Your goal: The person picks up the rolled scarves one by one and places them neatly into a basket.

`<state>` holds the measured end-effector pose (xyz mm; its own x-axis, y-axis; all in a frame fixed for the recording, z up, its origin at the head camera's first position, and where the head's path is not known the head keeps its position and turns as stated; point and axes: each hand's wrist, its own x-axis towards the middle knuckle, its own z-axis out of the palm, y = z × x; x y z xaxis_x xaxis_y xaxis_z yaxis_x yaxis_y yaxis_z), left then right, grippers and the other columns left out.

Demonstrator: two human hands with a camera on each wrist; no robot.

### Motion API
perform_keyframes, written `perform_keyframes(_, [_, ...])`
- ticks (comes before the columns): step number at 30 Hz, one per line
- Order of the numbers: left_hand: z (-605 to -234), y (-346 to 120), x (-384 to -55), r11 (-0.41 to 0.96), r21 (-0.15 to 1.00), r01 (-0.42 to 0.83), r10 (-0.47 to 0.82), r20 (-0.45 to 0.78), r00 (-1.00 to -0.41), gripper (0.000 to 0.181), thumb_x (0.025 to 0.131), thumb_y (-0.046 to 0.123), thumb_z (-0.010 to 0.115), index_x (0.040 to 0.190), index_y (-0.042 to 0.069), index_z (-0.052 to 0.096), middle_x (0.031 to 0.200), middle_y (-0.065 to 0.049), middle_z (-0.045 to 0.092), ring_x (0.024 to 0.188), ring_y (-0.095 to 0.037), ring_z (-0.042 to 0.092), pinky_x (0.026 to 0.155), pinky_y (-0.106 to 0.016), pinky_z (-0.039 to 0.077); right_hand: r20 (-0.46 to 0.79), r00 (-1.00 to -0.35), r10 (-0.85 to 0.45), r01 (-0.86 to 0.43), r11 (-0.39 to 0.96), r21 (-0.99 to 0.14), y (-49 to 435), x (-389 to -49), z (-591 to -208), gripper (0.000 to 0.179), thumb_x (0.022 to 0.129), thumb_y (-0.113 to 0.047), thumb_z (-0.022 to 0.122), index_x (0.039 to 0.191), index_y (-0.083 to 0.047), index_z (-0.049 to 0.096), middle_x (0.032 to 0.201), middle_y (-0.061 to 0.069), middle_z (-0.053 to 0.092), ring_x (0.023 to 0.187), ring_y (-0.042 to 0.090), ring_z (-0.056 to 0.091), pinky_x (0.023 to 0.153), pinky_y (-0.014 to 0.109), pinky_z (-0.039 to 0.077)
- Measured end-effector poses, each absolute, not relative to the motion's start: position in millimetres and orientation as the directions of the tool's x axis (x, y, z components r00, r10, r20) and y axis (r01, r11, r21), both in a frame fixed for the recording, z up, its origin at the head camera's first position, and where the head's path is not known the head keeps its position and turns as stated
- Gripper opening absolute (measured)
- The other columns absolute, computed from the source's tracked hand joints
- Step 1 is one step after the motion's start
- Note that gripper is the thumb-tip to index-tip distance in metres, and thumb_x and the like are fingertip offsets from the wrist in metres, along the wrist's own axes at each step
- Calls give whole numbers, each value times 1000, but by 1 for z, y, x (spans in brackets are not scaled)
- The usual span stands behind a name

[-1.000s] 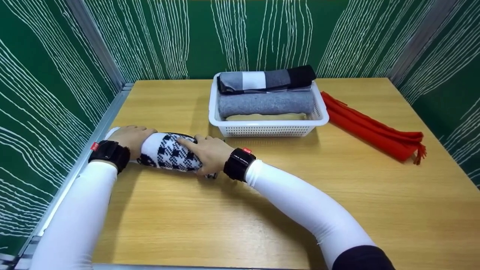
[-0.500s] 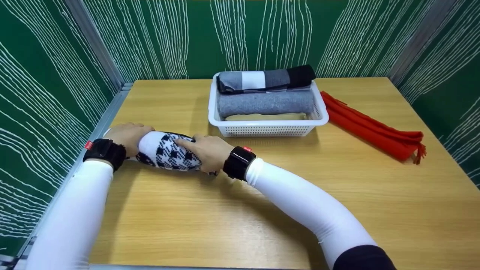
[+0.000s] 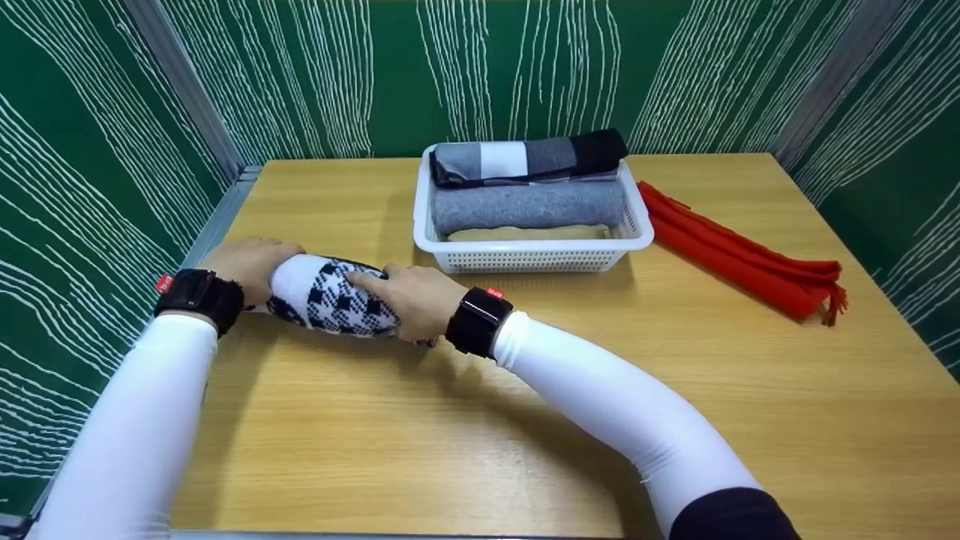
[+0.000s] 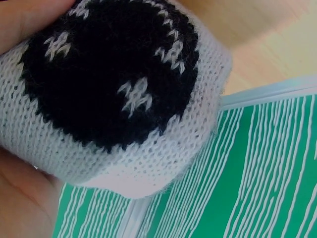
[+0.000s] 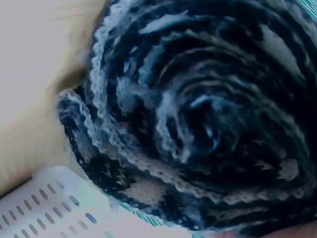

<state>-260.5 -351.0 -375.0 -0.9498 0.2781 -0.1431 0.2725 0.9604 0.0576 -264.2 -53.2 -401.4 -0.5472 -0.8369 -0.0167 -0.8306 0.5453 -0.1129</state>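
Note:
A rolled-up black and white knitted scarf (image 3: 341, 301) lies crosswise over the left part of the table, held by both hands. My left hand (image 3: 251, 266) grips its left end from above. At the other end, my right hand (image 3: 426, 301) holds the roll with its thumb stretched along the near houndstooth side. In the left wrist view, the scarf (image 4: 109, 79) shows a large black patch on white, between thumb and palm. Spiralled layers of the scarf's end (image 5: 198, 129) fill the right wrist view. The roll's underside is hidden.
Behind the hands stands a white slotted basket (image 3: 532, 259) with a grey rolled cloth (image 3: 529, 206), a checked black, grey and white cloth (image 3: 555, 156) and something pale yellow inside. A folded red fringed scarf (image 3: 742, 255) lies right of it. Green walls (image 3: 405, 82) enclose the table.
The scarf and both hands have shifted slightly left and away from the body, the left hand more than the right. Both hands keep their hold. The basket and red scarf stay put.

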Motion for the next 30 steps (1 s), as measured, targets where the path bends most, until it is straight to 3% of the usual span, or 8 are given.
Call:
perform_keyframes(9, [-358,-347,-260,956,27,291,292,-114,-950,61,81,1,84,138,13,68,134,-20,72,127,-47,65,110,-71,48,-37,-575,-817,-811,575,-104,-52,-259,-385,111,85,-22,90,174,-28,24,146,24,61,119,36,71,95,51,64])
perform_keyframes(16, [-343,-344,-258,963,34,269,271,-111,-956,65,82,-4,80,142,16,67,138,-20,71,130,-48,63,111,-74,46,-20,-568,-823,-818,567,-102,-48,-254,-369,109,86,-24,90,174,-26,26,143,25,63,119,38,71,97,52,64])
perform_keyframes(30, [-306,-328,-251,954,26,300,301,-77,-950,56,81,-7,78,132,13,68,126,-20,73,119,-46,66,105,-72,50,-17,-580,-814,-805,576,-140,-36,-251,-337,110,87,-29,91,174,-28,24,149,27,58,122,41,70,104,54,61])
